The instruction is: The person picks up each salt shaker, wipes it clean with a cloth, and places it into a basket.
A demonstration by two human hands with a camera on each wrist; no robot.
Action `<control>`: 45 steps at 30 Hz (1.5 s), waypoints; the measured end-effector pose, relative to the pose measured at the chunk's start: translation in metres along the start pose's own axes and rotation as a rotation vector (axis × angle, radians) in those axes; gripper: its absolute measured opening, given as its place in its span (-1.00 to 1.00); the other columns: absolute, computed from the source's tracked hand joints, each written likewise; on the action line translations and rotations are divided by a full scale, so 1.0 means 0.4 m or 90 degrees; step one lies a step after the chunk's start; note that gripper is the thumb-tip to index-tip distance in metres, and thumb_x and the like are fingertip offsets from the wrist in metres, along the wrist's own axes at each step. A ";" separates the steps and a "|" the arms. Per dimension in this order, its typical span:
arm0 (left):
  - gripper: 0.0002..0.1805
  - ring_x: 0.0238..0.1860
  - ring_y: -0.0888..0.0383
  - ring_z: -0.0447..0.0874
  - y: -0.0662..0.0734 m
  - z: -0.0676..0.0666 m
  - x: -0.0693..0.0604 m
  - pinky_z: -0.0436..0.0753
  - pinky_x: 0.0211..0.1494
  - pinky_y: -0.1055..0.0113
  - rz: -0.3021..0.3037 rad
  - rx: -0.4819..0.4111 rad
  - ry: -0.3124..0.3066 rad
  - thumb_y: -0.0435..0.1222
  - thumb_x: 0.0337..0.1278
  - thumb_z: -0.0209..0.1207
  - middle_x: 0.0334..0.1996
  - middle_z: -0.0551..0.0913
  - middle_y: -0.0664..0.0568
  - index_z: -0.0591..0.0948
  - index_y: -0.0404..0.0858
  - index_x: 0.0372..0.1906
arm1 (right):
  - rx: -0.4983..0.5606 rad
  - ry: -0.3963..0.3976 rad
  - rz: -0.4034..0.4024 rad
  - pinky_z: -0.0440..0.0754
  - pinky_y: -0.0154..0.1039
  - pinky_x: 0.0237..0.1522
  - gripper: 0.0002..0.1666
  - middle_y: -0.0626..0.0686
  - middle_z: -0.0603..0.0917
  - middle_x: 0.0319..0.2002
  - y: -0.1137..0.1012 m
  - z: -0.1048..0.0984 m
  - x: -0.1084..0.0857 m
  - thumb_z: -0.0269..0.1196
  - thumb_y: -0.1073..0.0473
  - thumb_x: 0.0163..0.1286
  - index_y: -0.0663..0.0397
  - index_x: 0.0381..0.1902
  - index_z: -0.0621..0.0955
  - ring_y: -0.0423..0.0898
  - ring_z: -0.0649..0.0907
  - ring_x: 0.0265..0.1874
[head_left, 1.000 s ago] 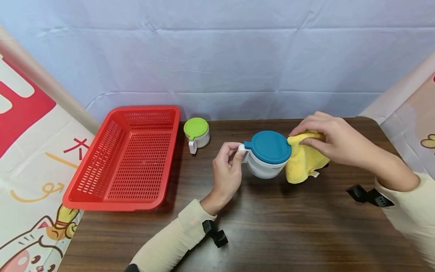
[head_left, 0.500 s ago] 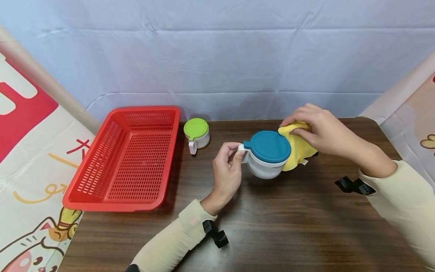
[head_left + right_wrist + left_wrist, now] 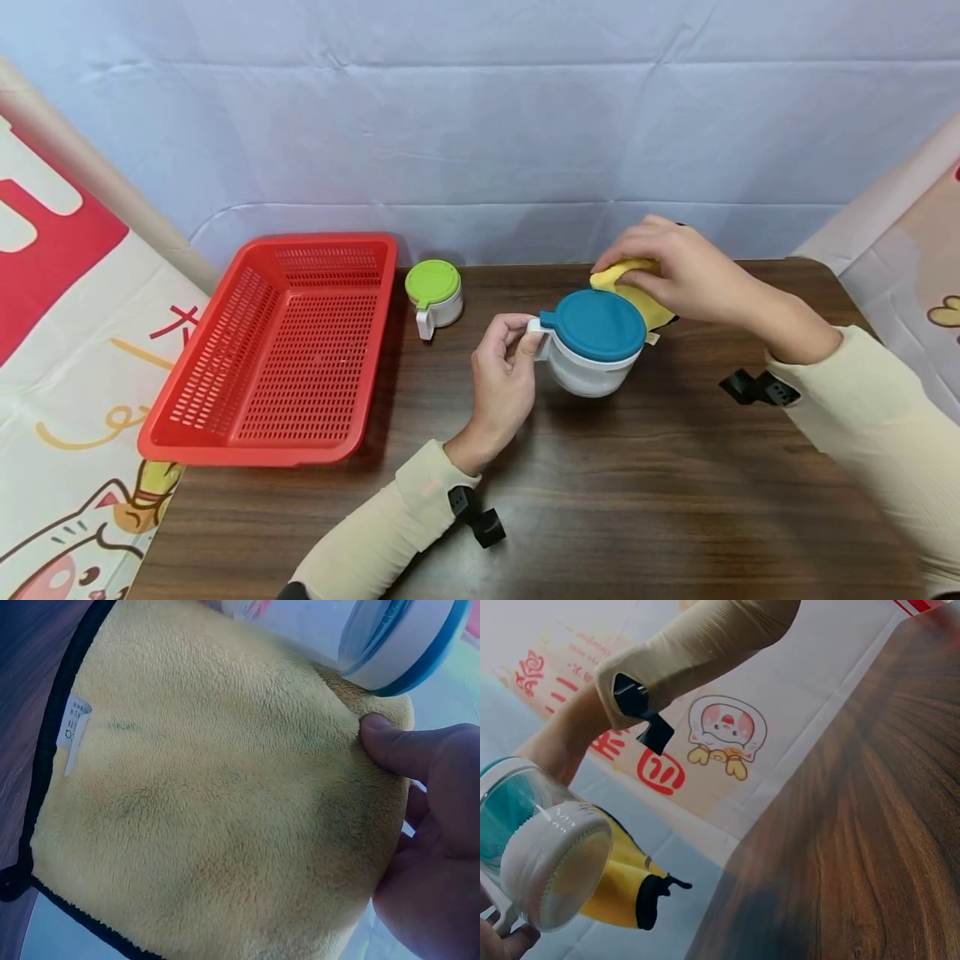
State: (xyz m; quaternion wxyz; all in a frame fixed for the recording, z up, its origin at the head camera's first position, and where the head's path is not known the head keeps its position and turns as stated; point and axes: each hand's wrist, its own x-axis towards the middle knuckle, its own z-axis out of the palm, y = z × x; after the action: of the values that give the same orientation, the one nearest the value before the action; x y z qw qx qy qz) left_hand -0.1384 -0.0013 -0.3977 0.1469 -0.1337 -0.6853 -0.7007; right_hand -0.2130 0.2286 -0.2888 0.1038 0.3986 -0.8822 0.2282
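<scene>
A clear jar with a blue lid is held above the table by its white handle, which my left hand grips. My right hand pinches a yellow cloth against the jar's far right side, near the lid's rim. In the left wrist view the jar's base faces the camera, with the cloth behind it. The right wrist view shows the cloth hanging from thumb and fingers, its dark edging and a white tag visible, beside the jar's rim.
A red perforated basket stands at the left of the brown table. Between the basket and the held jar, near the back edge, is a small jar with a green lid. A pale cloth backdrop rises behind the table.
My right hand has moved left and toward the back with the yellow cloth, passing from the jar's right side round to its far right side. My left hand and the jar have barely moved.
</scene>
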 end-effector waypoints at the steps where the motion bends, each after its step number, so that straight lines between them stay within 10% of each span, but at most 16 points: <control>1: -0.83 -0.03 0.11 0.69 0.000 0.000 0.000 0.66 0.06 0.30 -0.001 -0.001 -0.002 -0.39 0.48 0.12 -0.04 0.73 -0.21 0.54 -0.44 -0.01 | 0.001 -0.002 -0.005 0.45 -0.18 -0.25 -0.59 -0.06 0.75 -0.12 0.000 0.002 0.005 0.44 0.52 0.18 0.00 -0.09 0.76 -0.09 0.52 -0.17; 29: -0.81 -0.05 0.15 0.67 -0.002 -0.002 0.002 0.65 0.05 0.34 0.006 0.009 -0.002 -0.37 0.48 0.12 -0.05 0.73 -0.21 0.53 -0.44 -0.01 | 0.013 -0.026 -0.171 0.52 -0.01 -0.12 -0.61 -0.02 0.71 -0.20 -0.077 0.050 0.107 0.36 0.57 0.21 -0.01 -0.19 0.80 0.01 0.56 -0.13; 45: -0.82 -0.02 0.10 0.69 -0.005 -0.003 0.001 0.67 0.07 0.27 0.032 0.008 0.004 -0.38 0.48 0.12 -0.06 0.72 -0.24 0.53 -0.46 -0.02 | -0.007 -0.064 -0.101 0.55 -0.01 -0.15 -0.51 -0.01 0.68 -0.17 -0.039 0.028 0.082 0.26 0.66 0.21 0.01 -0.14 0.79 0.02 0.54 -0.10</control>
State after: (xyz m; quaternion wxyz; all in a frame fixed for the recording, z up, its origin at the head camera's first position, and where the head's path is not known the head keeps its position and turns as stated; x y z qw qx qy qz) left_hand -0.1396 -0.0026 -0.3995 0.1676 -0.1475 -0.6859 -0.6926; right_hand -0.2230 0.1928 -0.2817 0.0794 0.4777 -0.8530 0.1945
